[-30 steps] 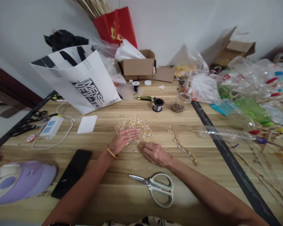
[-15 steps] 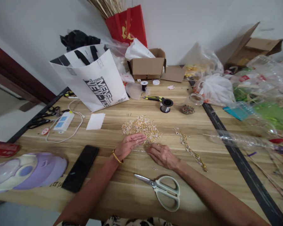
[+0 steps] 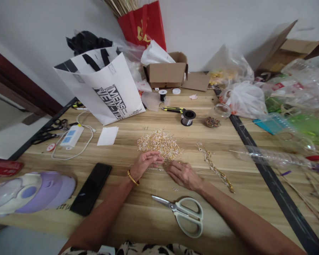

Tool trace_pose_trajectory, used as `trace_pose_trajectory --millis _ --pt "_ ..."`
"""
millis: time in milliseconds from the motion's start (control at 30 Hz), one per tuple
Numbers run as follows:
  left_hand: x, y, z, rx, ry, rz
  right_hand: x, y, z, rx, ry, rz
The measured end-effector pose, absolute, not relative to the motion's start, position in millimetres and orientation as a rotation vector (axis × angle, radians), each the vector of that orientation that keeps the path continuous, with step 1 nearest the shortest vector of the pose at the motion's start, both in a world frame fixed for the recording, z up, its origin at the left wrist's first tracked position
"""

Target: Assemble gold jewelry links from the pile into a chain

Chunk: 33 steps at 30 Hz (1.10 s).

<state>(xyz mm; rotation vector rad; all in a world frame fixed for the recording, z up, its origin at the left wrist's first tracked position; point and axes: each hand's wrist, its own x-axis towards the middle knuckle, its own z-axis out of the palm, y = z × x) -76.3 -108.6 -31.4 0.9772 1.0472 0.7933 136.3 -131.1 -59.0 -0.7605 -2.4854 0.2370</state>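
Note:
A loose pile of small gold and clear beads (image 3: 159, 141) lies on the wooden table. At its front left edge is my left hand (image 3: 146, 163), fingers apart and slightly curled, touching the pile's edge. My right hand (image 3: 184, 174) rests at the pile's front right, fingertips pinched together; whatever they hold is too small to make out. A short beaded strand (image 3: 155, 169) runs between the hands. To the right lies a gold and silver beaded chain (image 3: 215, 168). Scissors with pale handles (image 3: 179, 214) lie in front of my right hand, near a few tiny beads (image 3: 175, 189).
Left are a black phone (image 3: 91, 188), a purple and white bottle (image 3: 34, 193) and a power strip (image 3: 72, 136). Behind the pile stand a wire spool (image 3: 188, 117), a jar of beads (image 3: 212, 122) and a white paper bag (image 3: 103, 88). Plastic bottles (image 3: 276, 156) crowd the right.
My left hand's fingers have drawn back a little and curled from a flatter pose. My right hand stays almost where it was. The camera view has shifted slightly.

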Motion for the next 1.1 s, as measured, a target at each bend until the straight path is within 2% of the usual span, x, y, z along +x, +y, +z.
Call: trace_pose_trajectory --millis 600,1100 --pt "-71.3 -112.6 -26.0 1.235 1.205 0.925 136.1 -130.4 -61.1 -0.78 -2.452 0.244" --pt "-68.7 -115.4 -23.5 1.201 1.123 0.815 138.0 -130.3 -60.8 -0.797 -2.419 0.221"
